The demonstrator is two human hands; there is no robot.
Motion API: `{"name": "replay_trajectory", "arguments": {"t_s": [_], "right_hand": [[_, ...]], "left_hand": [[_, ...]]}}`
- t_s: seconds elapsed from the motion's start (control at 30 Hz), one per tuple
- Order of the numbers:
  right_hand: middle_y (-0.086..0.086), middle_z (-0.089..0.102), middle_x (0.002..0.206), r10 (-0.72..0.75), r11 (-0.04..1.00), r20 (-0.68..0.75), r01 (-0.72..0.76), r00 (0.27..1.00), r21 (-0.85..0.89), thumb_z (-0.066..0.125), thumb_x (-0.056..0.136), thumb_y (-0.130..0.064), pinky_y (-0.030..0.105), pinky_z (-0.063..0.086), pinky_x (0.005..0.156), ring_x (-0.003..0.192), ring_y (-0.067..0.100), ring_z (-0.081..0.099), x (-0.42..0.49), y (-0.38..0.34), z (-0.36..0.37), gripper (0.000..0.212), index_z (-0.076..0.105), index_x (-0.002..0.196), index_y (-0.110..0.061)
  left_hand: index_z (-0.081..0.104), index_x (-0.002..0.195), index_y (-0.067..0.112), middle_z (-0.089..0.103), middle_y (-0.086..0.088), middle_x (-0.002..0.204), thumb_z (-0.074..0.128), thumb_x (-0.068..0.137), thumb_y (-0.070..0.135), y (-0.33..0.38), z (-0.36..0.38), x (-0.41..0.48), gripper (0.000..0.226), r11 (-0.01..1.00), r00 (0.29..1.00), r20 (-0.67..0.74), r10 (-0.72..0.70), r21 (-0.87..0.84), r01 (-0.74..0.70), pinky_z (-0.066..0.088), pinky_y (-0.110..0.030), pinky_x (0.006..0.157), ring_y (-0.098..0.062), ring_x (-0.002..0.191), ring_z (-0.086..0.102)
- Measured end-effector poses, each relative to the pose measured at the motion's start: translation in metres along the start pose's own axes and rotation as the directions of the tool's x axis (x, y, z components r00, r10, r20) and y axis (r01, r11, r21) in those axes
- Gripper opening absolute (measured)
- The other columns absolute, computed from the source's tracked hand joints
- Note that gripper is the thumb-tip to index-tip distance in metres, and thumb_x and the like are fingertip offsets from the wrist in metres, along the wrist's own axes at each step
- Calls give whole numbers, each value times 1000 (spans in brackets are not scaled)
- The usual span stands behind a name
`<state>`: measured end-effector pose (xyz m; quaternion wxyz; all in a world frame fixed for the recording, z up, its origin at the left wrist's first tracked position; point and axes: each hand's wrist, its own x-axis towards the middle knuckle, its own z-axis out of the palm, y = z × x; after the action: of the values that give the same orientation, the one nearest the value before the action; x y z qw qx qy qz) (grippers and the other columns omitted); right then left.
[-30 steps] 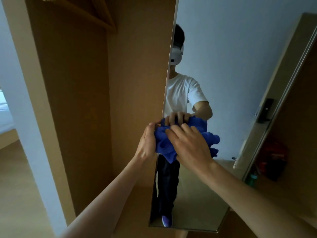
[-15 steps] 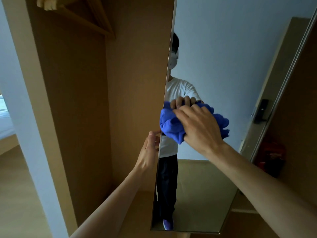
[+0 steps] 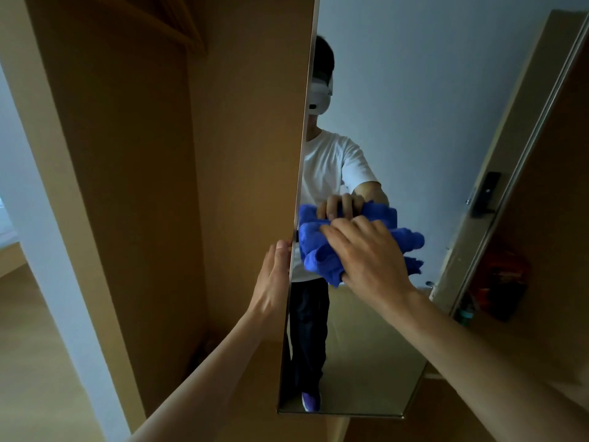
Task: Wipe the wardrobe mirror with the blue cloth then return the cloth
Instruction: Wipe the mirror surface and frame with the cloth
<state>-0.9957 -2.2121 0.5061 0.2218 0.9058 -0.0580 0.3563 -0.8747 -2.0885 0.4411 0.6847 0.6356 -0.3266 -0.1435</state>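
The wardrobe mirror [image 3: 430,106] is a tall pane on the inside of an open wooden door, seen at a slant. A crumpled blue cloth [image 3: 314,255] is pressed flat against the glass near its left edge at mid height. My right hand [image 3: 369,253] lies over the cloth and grips it. My left hand [image 3: 274,275] holds the left edge of the mirror door, thumb on the front rim, fingers hidden behind it. The glass reflects a person in a white shirt and the cloth.
The open wardrobe compartment [image 3: 134,186] with wooden walls and a high shelf lies to the left. A white wall edge [image 3: 54,250] and wooden floor are at far left. At right a second wardrobe section [image 3: 526,250] holds red and dark items.
My right hand first carried the cloth upward along the mirror's left edge, and now it has come slightly back down. My left hand has stayed on the door's edge.
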Motion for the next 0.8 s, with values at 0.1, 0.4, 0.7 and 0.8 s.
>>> {"name": "replay_trajectory", "arguments": {"t_s": [0.1, 0.4, 0.7, 0.8], "right_hand": [[0, 64, 101, 10, 1000, 36, -10, 999, 7, 60, 87, -11, 38, 42, 72, 84, 23, 54, -20, -7, 13, 23, 62, 109, -16], [0, 64, 93, 13, 999, -8, -13, 1000, 33, 63, 80, -12, 43, 42, 71, 80, 25, 54, 0, 19, -12, 27, 65, 107, -16], [1, 60, 89, 27, 998, -98, -32, 995, -53, 60, 83, -11, 43, 42, 71, 81, 27, 53, 28, 61, -44, 23, 63, 105, -16], [1, 59, 85, 15, 999, -106, -18, 994, -33, 59, 84, -10, 42, 40, 70, 78, 26, 51, 17, 56, -34, 16, 62, 98, -16]], "left_hand": [[59, 119, 34, 65, 3, 123, 23, 99, 68, -1, 1, -2, 53, 1000, 1000, -24, -19, -9, 19, 47, -47, 106, -16, 116, 61], [50, 129, 37, 54, 15, 122, 36, 104, 57, -1, 14, -6, 35, 989, 994, -104, 13, 148, 2, 38, -18, 79, 7, 104, 52], [43, 140, 39, 49, 13, 130, 38, 99, 58, 1, 22, -15, 45, 968, 991, -131, 38, 252, -4, 45, -32, 90, 3, 116, 50], [42, 142, 41, 49, 16, 129, 44, 104, 48, 1, 24, -17, 39, 966, 988, -150, 49, 260, -9, 45, -44, 103, -11, 125, 50]]}}
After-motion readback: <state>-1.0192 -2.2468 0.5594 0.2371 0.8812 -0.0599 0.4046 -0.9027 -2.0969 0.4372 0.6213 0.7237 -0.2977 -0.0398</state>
